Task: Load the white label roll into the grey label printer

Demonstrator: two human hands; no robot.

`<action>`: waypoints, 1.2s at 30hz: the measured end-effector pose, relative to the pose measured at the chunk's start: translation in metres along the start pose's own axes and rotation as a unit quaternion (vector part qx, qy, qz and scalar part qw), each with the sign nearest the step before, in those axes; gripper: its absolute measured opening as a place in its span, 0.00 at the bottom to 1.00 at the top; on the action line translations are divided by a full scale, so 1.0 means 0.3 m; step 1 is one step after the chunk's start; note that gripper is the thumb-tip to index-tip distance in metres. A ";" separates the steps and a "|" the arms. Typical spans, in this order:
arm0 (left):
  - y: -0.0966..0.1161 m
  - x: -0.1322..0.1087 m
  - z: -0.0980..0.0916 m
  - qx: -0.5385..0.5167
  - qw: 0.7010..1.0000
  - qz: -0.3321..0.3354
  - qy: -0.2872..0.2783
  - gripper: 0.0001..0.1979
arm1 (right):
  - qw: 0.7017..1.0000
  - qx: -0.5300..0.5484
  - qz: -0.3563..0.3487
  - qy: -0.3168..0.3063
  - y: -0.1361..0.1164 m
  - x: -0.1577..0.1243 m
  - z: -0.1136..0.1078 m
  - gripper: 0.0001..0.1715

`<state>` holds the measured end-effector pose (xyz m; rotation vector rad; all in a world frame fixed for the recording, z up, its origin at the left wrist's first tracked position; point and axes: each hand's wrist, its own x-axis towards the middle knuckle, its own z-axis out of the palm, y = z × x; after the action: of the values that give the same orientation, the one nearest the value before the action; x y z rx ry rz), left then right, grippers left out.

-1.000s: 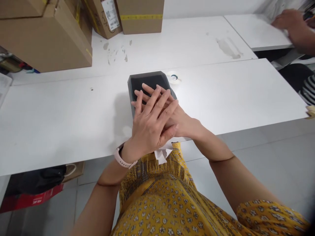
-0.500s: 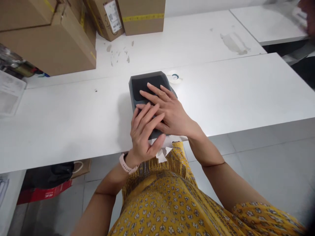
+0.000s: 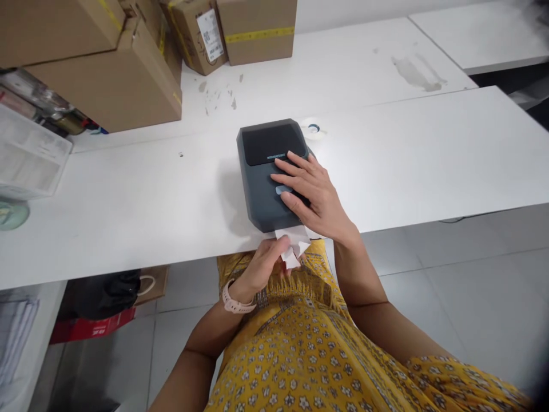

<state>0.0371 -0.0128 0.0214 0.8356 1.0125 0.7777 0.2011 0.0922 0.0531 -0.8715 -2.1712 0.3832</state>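
A dark grey label printer [image 3: 266, 171] sits on the white table [image 3: 128, 194] near its front edge. My right hand [image 3: 311, 191] lies flat on the printer's top, fingers stretched out. A white paper strip [image 3: 293, 241] sticks out of the printer's front slot over the table edge. My left hand [image 3: 263, 264], with a pink watch at the wrist, is below the edge and pinches that strip.
Cardboard boxes [image 3: 107, 63] stand at the back left, more boxes [image 3: 240, 31] behind. A roll of tape [image 3: 313, 129] lies just behind the printer. A clear plastic tray [image 3: 26, 154] sits at the left. Bags [image 3: 107, 297] lie under the table.
My left hand came off the printer's top, dropped below the table edge and took hold of the paper strip. My right hand stayed on the printer. The other person's hand left the view.
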 end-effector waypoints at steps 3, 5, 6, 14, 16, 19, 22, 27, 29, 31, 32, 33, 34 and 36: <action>0.014 0.024 0.024 0.007 0.999 0.040 0.015 0.31 | 1.000 0.000 0.010 -0.006 -0.006 0.005 -0.005 0.22; 0.005 0.028 0.034 0.008 0.998 0.059 0.017 0.31 | 1.000 0.003 0.015 -0.003 -0.011 0.006 -0.006 0.22; -0.001 0.028 0.036 0.011 0.998 0.062 0.022 0.32 | 1.000 0.006 0.015 0.002 -0.013 0.004 -0.005 0.21; -0.036 0.036 0.006 0.156 0.980 0.114 0.050 0.32 | 0.986 0.062 -0.013 0.154 0.032 -0.048 0.061 0.16; -0.047 0.029 -0.002 0.195 0.968 0.142 0.065 0.30 | 0.986 0.053 -0.033 0.157 0.044 -0.057 0.068 0.16; -0.060 -0.004 -0.018 0.234 0.947 0.202 0.086 0.27 | 0.989 0.017 -0.042 0.138 0.031 -0.059 0.057 0.16; -0.060 -0.055 -0.049 0.232 0.925 0.276 0.119 0.23 | 0.991 -0.060 -0.025 0.118 -0.013 -0.054 0.036 0.14; -0.022 -0.081 -0.109 0.156 0.856 0.427 0.245 0.21 | 0.984 -0.154 -0.014 0.091 -0.058 -0.023 0.031 0.17; -0.004 -0.055 -0.116 0.143 0.817 0.464 0.311 0.19 | 0.986 -0.145 -0.010 0.078 -0.052 -0.011 0.037 0.18; 0.004 -0.022 -0.111 0.157 0.789 0.472 0.360 0.13 | 0.990 -0.124 -0.004 0.070 -0.041 -0.014 0.042 0.18; 0.003 -0.008 -0.106 0.170 0.788 0.464 0.367 0.13 | 0.991 -0.113 -0.001 0.069 -0.037 -0.025 0.045 0.16; -0.001 0.003 -0.099 0.186 0.797 0.450 0.358 0.18 | 0.992 -0.103 0.003 0.072 -0.034 -0.042 0.047 0.15; -0.007 0.010 -0.092 0.199 0.812 0.433 0.338 0.24 | 0.992 -0.095 0.007 0.078 -0.033 -0.065 0.050 0.15; -0.022 0.013 -0.080 0.216 0.846 0.397 0.282 0.30 | 0.992 -0.079 0.021 0.099 -0.031 -0.117 0.060 0.19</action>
<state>0.0172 -0.0072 0.0071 1.5140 1.4034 1.6042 0.2004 0.0612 0.0268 -1.0008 -2.0214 0.1392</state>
